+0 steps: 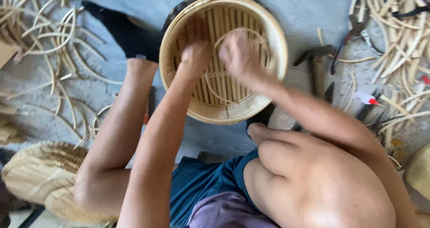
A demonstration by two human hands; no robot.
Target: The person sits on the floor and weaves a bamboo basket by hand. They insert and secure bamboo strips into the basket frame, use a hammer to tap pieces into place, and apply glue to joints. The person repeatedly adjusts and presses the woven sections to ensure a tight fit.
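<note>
Seated worker's left hand (193, 53) and right hand (239, 55), grips blurred and unreadable, seat a thin bamboo ring (242, 62) onto the slatted base inside the round bamboo steamer basket (268, 31) on the floor (309, 8), a fitting step seemingly needing even pressure next.

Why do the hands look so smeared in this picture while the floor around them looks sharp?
In the head view, motion blur smears the left hand and right hand inside the round bamboo steamer basket; its slats, the hammer and the loose bamboo strips on the grey floor stay fairly crisp. The light is soft and even, with faint shadows and a mild sheen on the knee.
</note>
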